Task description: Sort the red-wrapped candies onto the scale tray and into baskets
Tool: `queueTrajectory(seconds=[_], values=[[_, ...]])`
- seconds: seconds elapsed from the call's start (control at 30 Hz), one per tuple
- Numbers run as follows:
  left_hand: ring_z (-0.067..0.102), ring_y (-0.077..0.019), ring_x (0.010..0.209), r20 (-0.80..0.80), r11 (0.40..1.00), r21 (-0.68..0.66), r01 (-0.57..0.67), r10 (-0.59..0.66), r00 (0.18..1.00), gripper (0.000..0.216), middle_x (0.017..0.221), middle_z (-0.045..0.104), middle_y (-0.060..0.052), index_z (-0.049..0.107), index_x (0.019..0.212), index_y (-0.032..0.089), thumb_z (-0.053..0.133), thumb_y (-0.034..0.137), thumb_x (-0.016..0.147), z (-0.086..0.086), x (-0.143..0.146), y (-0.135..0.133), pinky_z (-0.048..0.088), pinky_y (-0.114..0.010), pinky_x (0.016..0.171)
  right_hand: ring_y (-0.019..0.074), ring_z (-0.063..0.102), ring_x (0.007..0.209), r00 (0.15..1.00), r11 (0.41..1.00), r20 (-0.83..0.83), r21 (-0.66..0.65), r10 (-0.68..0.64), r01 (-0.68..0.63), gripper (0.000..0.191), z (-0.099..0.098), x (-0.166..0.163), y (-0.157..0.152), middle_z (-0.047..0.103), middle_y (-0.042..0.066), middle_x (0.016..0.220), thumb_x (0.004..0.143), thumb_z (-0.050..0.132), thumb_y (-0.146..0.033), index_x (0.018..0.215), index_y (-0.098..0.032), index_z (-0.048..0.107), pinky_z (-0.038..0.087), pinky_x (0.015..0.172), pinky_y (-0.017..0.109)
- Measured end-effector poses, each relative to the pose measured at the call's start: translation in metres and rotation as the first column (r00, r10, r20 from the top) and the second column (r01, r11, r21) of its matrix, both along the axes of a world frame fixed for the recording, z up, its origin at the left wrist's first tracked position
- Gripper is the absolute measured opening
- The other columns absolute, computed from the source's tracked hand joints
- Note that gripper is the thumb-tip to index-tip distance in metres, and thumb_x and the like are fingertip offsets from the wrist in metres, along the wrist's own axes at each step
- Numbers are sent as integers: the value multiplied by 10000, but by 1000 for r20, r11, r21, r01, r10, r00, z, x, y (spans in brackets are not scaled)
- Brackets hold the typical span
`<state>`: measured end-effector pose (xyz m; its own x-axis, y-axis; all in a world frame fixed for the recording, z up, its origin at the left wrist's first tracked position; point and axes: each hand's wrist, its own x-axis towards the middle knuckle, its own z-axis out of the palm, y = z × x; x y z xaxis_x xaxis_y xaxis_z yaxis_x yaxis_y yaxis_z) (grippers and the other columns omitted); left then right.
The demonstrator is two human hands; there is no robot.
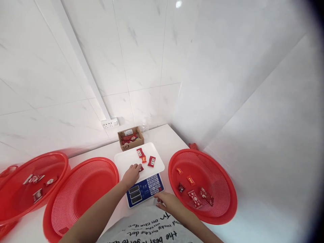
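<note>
My left hand [132, 174] reaches over the white weighing tray [123, 161], its fingertips closed on a small dark red wrapped packet [141, 168] that they partly hide. Farther back on the same tray lie a red packet with a white label [139, 153], a small orange-red packet [143, 159] and another red labelled packet [152, 161]. Beneath the tray is a blue digital scale [145, 190] with a keypad and displays. My right hand [164, 199] hovers by the scale's front right corner, fingers apart and slightly bent, with nothing in it.
On the right stands a red plastic basket [225, 189] with several wrapped packets. To the left are a red mesh basket [111, 168] and another red basket [64, 162] holding packets. A cardboard box [134, 145] of packets and a clear bottle [144, 125] stand by the wall.
</note>
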<state>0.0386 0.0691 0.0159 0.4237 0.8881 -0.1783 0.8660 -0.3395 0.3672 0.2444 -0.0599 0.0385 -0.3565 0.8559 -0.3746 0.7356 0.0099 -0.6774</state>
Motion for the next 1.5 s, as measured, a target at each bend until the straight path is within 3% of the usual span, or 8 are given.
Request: queueTrajectory(seconds=[0.17,0.43,0.73,0.87,1.0,1.2,1.33,1.5], values=[[574,-203,1099,97,993,16,-117,114,989,400,1200,620,-98,509,1212,195,416,91,837,9,-25,6,437,-337,944,264,633,1035,999,999,-3,-3,-37,37,403,2,7,-4,678,118,1142,801,542,-226,1196,-202,618,467,878,342],[665,-199,916,275,907,-45,-420,415,867,368,1077,668,-72,473,1182,202,419,382,866,48,-101,-19,522,-294,769,254,635,1038,998,997,-5,-38,-68,68,392,20,7,-9,679,96,1158,796,523,-197,1172,-220,631,469,889,338],[491,-331,1240,-126,957,-48,-285,278,952,547,1395,485,-158,404,1386,174,389,338,865,35,-152,-40,475,-442,894,270,606,1100,999,997,-8,-69,-36,35,421,38,4,-7,640,136,1226,809,502,-199,1215,-170,613,442,951,373],[269,-333,1396,-123,964,181,-197,221,967,571,1497,349,-152,420,1384,176,468,389,857,26,-117,-22,296,-501,1084,262,599,1117,999,997,14,-68,-47,48,426,36,8,-10,642,134,1221,808,492,-179,1219,-168,606,440,956,359],[226,-320,1416,-2,990,111,-88,89,996,633,1537,270,-152,357,1416,203,511,447,853,15,-43,8,293,-487,1097,250,627,1070,995,996,61,-56,-73,76,425,19,18,-14,671,120,1158,798,506,-171,1212,-189,604,465,924,350],[164,-449,1398,-48,970,0,-242,242,969,847,1531,167,-279,187,1471,82,402,617,851,-9,58,58,260,-566,1060,244,649,1014,978,981,91,-33,-189,193,430,-10,40,-31,690,116,1109,783,519,-150,1199,-194,619,487,904,345],[158,-440,1404,-79,983,16,-184,184,980,785,1533,202,-252,321,1430,123,433,616,830,-22,79,59,152,-638,1072,249,655,1001,967,970,95,-37,-236,240,423,-25,52,-45,696,118,1105,785,522,-141,1190,-201,630,499,895,347],[292,-297,1366,-60,998,66,26,-22,998,572,1506,331,-105,464,1339,250,495,535,844,-21,70,38,216,-461,1114,280,661,997,965,962,54,-83,-257,261,419,-28,53,-47,701,134,1093,767,548,-130,1172,-182,642,503,888,389]])
